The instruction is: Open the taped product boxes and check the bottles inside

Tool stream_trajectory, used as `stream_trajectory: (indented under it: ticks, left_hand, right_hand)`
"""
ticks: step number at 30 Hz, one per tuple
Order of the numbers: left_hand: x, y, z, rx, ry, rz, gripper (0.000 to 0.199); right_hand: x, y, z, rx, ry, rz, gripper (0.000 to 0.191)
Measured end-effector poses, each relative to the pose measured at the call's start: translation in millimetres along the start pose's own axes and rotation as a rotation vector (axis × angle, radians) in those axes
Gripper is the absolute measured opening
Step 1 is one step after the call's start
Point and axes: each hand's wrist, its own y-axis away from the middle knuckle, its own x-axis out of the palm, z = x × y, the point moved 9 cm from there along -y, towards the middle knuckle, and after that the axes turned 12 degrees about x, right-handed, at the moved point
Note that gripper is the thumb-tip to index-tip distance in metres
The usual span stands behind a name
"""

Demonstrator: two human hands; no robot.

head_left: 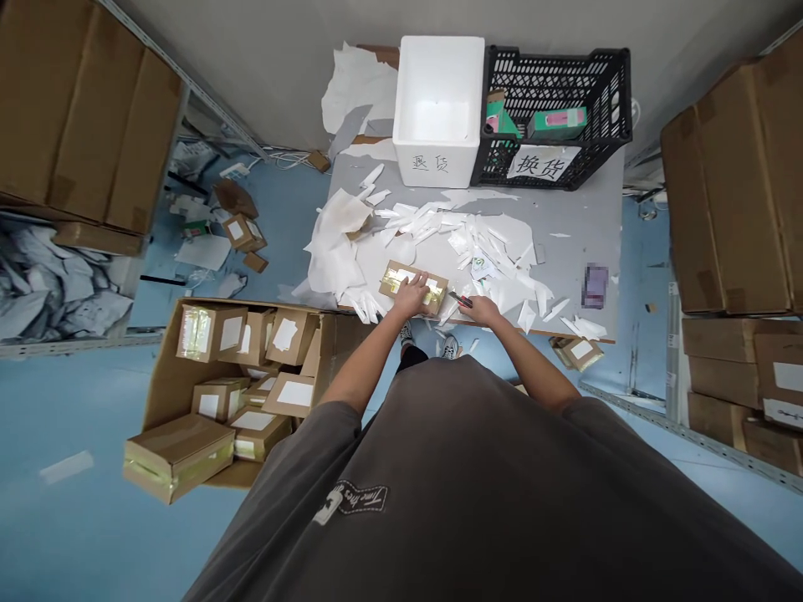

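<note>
A small cardboard parcel (414,287) wrapped in shiny yellowish tape lies at the near edge of the grey table (565,209). My left hand (411,295) rests on top of it and grips it, covering its middle. My right hand (481,310) lies just to the parcel's right, its fingers closed on a black and red box cutter (460,299). The cutter's tip points toward the parcel, and its blade is too small to make out. Torn white paper scraps (464,247) cover the tabletop around and beyond both hands.
A white foam box (437,109) and a black plastic crate (555,92) holding green packages stand at the table's far edge. An open carton of parcels (219,393) sits on the blue floor to my left. Stacked cartons (733,192) stand to the right.
</note>
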Motion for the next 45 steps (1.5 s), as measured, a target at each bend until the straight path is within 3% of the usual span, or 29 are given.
stream_trajectory:
  ticks: [4, 12, 19, 25, 31, 33, 35, 39, 41, 43, 45]
  left_hand:
    - [3.0, 6.3, -4.1, -0.009, 0.009, -0.012, 0.058]
    - [5.3, 2.5, 4.6, 0.098, 0.077, 0.006, 0.063]
    - [10.6, 4.0, 8.7, 0.146, 0.121, 0.001, 0.069]
    - [18.6, 3.4, 8.9, 0.163, 0.14, 0.018, 0.068]
    - [24.9, -16.9, -17.8, 0.144, 0.151, -0.021, 0.061]
    - [26.0, -19.2, -21.3, 0.149, 0.145, -0.011, 0.06]
    - [22.5, -14.8, -12.4, 0.13, 0.125, -0.015, 0.056]
    - [4.2, 2.6, 31.4, 0.034, 0.104, -0.084, 0.058]
    - [-0.5, 5.1, 45.5, 0.037, 0.111, -0.075, 0.059]
    - [-2.9, 2.8, 49.7, 0.052, 0.108, -0.066, 0.058]
    - [-4.4, 0.1, 47.3, 0.056, 0.095, -0.07, 0.057]
  right_hand:
    - [-9.6, -13.0, 21.5, -0.037, 0.039, 0.001, 0.043]
    - [-38.4, -38.8, 66.2, -0.228, 0.345, -0.005, 0.039]
    - [-39.5, -45.1, 98.0, -0.385, 0.471, 0.005, 0.023]
    - [-41.0, -49.6, 99.0, -0.436, 0.578, 0.105, 0.021]
    - [-54.5, -49.4, 93.5, -0.411, 0.679, 0.154, 0.022]
    - [-60.7, -48.5, 80.9, -0.387, 0.697, 0.157, 0.02]
    - [-69.8, -45.6, 45.8, -0.333, 0.732, 0.166, 0.014]
    - [-90.1, -28.7, -80.2, -0.16, 0.812, 0.196, 0.011]
    - [-94.1, -18.6, -131.1, -0.065, 0.754, 0.17, 0.012]
    - [-90.6, -12.0, -147.7, -0.009, 0.606, 0.094, 0.008]
    - [-74.4, -9.8, -130.5, -0.021, 0.513, 0.053, 0.01]
